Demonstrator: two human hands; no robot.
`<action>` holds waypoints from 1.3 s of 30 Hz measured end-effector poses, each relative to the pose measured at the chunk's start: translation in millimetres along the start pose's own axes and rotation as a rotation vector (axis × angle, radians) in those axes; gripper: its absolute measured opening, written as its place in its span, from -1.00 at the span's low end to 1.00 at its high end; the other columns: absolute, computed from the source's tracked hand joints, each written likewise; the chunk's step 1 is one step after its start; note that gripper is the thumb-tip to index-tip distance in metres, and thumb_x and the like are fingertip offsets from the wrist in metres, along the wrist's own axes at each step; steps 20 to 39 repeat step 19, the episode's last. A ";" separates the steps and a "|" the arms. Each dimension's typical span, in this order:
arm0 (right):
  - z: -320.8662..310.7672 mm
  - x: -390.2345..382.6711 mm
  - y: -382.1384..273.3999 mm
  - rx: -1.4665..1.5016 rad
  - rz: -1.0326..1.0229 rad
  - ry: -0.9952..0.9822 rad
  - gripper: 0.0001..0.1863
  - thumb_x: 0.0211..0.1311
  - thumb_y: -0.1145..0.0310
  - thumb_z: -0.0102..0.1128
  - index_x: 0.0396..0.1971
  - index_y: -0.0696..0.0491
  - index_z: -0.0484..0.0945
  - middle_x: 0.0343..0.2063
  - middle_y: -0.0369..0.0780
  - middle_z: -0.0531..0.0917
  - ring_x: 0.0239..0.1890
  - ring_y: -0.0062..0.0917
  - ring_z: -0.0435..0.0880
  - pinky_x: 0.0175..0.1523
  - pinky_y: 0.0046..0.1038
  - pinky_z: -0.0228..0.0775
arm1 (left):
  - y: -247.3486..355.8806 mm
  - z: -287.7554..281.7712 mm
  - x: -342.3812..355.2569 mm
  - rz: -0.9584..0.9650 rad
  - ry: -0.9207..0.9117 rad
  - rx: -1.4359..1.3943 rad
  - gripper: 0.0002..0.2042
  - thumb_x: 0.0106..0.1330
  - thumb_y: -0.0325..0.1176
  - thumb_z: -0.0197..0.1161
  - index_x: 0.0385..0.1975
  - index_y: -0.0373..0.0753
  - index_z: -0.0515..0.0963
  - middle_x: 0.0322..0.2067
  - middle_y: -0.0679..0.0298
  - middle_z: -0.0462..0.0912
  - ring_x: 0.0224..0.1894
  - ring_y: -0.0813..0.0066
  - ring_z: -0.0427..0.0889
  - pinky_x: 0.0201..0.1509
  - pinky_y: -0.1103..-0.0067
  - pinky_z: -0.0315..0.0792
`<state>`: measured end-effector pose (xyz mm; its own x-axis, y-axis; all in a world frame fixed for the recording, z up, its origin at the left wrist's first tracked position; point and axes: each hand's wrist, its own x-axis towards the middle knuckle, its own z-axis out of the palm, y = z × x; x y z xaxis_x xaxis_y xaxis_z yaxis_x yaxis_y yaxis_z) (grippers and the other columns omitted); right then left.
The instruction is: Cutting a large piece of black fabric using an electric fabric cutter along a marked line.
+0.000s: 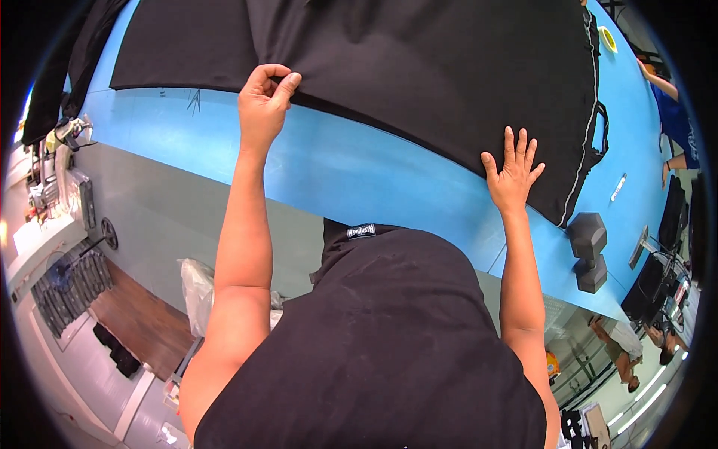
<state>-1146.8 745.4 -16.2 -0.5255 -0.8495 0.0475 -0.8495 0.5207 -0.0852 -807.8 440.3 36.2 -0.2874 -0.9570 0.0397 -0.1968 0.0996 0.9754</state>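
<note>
A large sheet of black fabric (pixel 419 67) lies over the blue table (pixel 351 176), its near edge slanting down to the right. My left hand (pixel 268 101) pinches that near edge, with a fold running away from the fingers. Farther right, my right hand (pixel 514 170) rests flat on the fabric near its lower right corner, fingers spread. Along the right side of the fabric runs a pale wavy edge line (pixel 580 165).
A black hexagonal dumbbell (pixel 588 243) sits by the fabric's right corner. Beyond it lie a small white tool (pixel 618 187) and a yellow tape roll (pixel 607 40). Another person's arm (pixel 658 80) reaches in at the far right. Dark cloth (pixel 82 60) hangs at the left.
</note>
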 end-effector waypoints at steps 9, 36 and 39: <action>-1.9 1.7 -3.7 -0.003 0.023 0.015 -0.16 0.27 -0.37 0.02 0.48 -0.34 0.14 0.54 -0.33 -0.01 0.58 -0.22 -0.20 0.41 0.39 -0.50 | -37.2 3.7 -8.8 0.072 -0.026 0.298 -0.87 0.29 -0.40 0.37 -0.36 -0.32 0.58 -0.65 0.33 0.52 -0.59 0.68 0.40 -0.47 0.63 0.36; -21.2 4.2 -4.9 0.140 0.084 -0.066 -0.15 0.26 -0.37 0.03 0.48 -0.29 0.15 0.54 -0.23 -0.02 0.57 -0.16 -0.20 0.42 0.37 -0.55 | 58.6 60.4 3.2 0.484 -0.176 0.730 -0.79 0.35 -0.23 0.31 -0.38 -0.25 0.56 -0.36 0.22 0.71 -0.23 0.22 0.69 -0.14 0.46 0.50; -21.2 4.2 -4.9 0.140 0.084 -0.066 -0.15 0.26 -0.37 0.03 0.48 -0.29 0.15 0.54 -0.23 -0.02 0.57 -0.16 -0.20 0.42 0.37 -0.55 | 58.6 60.4 3.2 0.484 -0.176 0.730 -0.79 0.35 -0.23 0.31 -0.38 -0.25 0.56 -0.36 0.22 0.71 -0.23 0.22 0.69 -0.14 0.46 0.50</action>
